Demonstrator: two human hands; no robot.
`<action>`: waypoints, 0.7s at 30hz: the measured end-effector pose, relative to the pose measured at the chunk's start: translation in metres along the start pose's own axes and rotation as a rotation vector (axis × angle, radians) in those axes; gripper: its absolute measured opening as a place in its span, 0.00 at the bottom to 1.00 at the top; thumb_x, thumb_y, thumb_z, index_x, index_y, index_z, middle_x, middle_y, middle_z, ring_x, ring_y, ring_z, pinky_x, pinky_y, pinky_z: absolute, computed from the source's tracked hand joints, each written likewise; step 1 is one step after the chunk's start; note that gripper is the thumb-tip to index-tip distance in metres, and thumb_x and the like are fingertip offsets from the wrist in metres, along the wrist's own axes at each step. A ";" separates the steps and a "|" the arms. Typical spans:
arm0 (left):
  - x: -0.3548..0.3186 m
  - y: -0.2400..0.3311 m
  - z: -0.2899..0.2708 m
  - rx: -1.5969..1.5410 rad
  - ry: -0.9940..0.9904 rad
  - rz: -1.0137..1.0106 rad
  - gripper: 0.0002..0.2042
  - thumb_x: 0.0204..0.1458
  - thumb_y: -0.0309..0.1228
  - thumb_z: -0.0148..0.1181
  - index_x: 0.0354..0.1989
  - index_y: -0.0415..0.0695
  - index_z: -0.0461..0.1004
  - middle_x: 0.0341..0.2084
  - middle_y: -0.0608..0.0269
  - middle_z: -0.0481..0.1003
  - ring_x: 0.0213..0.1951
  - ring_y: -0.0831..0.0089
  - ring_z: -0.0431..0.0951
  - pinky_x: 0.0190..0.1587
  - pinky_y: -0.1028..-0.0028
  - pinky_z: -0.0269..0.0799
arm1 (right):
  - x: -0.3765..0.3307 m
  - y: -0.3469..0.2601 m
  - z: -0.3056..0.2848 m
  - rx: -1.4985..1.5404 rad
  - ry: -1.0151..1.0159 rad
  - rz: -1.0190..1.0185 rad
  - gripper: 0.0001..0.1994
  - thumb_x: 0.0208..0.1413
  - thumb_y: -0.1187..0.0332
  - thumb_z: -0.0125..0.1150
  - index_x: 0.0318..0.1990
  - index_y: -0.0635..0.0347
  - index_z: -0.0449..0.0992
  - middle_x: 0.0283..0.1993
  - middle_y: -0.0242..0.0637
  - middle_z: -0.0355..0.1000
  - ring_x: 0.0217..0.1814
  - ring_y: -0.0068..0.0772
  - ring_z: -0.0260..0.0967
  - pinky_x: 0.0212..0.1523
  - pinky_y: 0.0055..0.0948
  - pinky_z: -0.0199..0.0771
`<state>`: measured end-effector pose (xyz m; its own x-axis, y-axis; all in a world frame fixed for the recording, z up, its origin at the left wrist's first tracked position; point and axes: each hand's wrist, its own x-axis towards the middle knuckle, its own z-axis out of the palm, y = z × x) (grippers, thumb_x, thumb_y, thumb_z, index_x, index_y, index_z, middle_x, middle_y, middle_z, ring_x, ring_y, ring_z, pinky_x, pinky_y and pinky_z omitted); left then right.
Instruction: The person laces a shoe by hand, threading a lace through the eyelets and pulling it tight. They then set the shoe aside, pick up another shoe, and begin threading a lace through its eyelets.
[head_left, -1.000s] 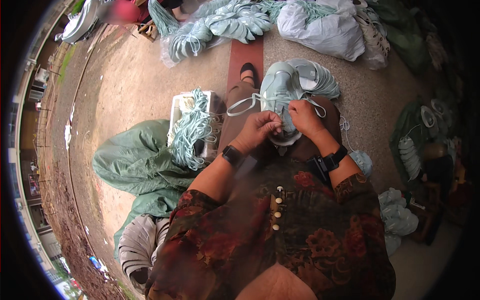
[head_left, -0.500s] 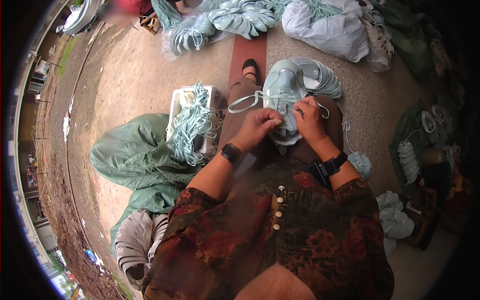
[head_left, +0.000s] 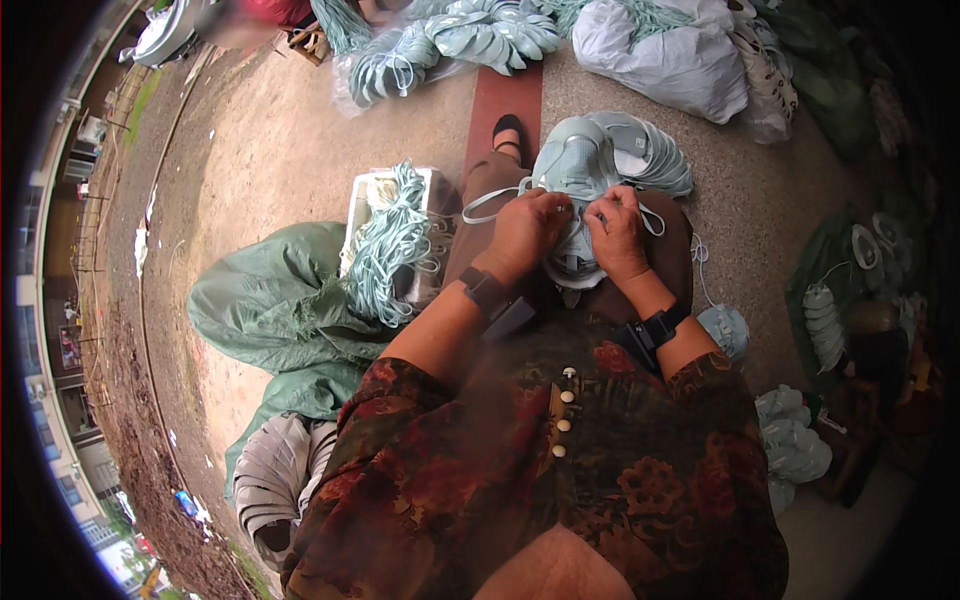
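- Bare concrete ground [head_left: 270,150] spreads ahead of the seated person, ringed with heaps of pale green goods and white sacks [head_left: 670,50]; the fisheye rim blackens the far right, so the piles there are hard to make out.
- Head view: the fingertips of both hands are buried in the work, so exactly what each one pinches cannot be told.
- Head view: the pale green mask piece [head_left: 580,170] on the lap is a moulded, cup-shaped shell with mesh-like panels, topping a fanned stack of similar shells; a thin pale strap [head_left: 490,200] loops out from it.
- Left hand [head_left: 525,230] is curled shut, fingers pressed onto the near left part of the mask piece; the strap loop sticks out just to its left.
- Right hand [head_left: 618,235] is also closed, pinching at the same shell, touching or nearly touching the left hand; the shell lies under and just beyond both.
- Left of the left hand, near it, a white crate [head_left: 365,195] holds a bundle of pale green straps [head_left: 395,250], with a green sack [head_left: 270,310] beside.
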<state>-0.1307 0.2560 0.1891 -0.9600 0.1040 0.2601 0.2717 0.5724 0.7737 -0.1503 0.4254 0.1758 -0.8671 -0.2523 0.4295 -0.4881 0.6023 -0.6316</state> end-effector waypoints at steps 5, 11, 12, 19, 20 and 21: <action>0.000 -0.001 0.002 0.072 -0.003 0.031 0.08 0.43 0.26 0.61 0.35 0.44 0.76 0.26 0.57 0.74 0.29 0.56 0.76 0.32 0.64 0.71 | 0.000 0.000 0.004 -0.046 0.017 -0.008 0.03 0.39 0.76 0.59 0.21 0.58 0.72 0.29 0.41 0.67 0.44 0.44 0.63 0.44 0.38 0.65; -0.001 -0.002 0.004 0.072 0.007 0.031 0.09 0.43 0.25 0.60 0.35 0.43 0.75 0.28 0.53 0.74 0.33 0.54 0.76 0.35 0.64 0.71 | 0.004 -0.003 0.010 -0.041 0.053 0.044 0.03 0.37 0.76 0.61 0.21 0.58 0.74 0.32 0.42 0.69 0.47 0.45 0.63 0.47 0.38 0.64; 0.000 -0.002 0.003 0.086 -0.001 0.041 0.08 0.44 0.26 0.60 0.34 0.43 0.75 0.28 0.54 0.74 0.33 0.54 0.76 0.35 0.64 0.71 | 0.003 -0.002 0.009 -0.062 0.061 0.028 0.03 0.37 0.76 0.62 0.22 0.57 0.74 0.33 0.42 0.69 0.48 0.46 0.63 0.48 0.38 0.63; 0.011 0.002 0.009 0.457 -0.174 0.107 0.06 0.44 0.29 0.55 0.30 0.41 0.73 0.28 0.53 0.75 0.29 0.56 0.77 0.30 0.64 0.74 | -0.002 0.007 0.010 -0.091 0.024 0.079 0.05 0.34 0.76 0.64 0.22 0.58 0.75 0.34 0.45 0.71 0.50 0.46 0.62 0.50 0.42 0.61; 0.014 0.005 0.008 0.459 -0.171 0.111 0.06 0.44 0.29 0.55 0.30 0.41 0.73 0.28 0.53 0.75 0.29 0.56 0.77 0.30 0.64 0.74 | -0.001 0.007 0.012 -0.080 0.041 0.099 0.05 0.34 0.76 0.64 0.22 0.58 0.75 0.34 0.45 0.71 0.50 0.47 0.62 0.50 0.42 0.61; 0.017 0.008 0.007 0.504 -0.212 0.103 0.05 0.45 0.29 0.54 0.28 0.41 0.72 0.27 0.53 0.75 0.29 0.57 0.77 0.30 0.63 0.74 | 0.000 0.007 0.013 -0.069 0.058 0.119 0.05 0.33 0.76 0.64 0.21 0.58 0.75 0.34 0.45 0.71 0.50 0.47 0.63 0.50 0.41 0.61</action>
<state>-0.1453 0.2682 0.1957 -0.9369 0.3121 0.1576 0.3489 0.8633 0.3648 -0.1546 0.4196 0.1631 -0.9102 -0.1329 0.3923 -0.3725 0.6766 -0.6352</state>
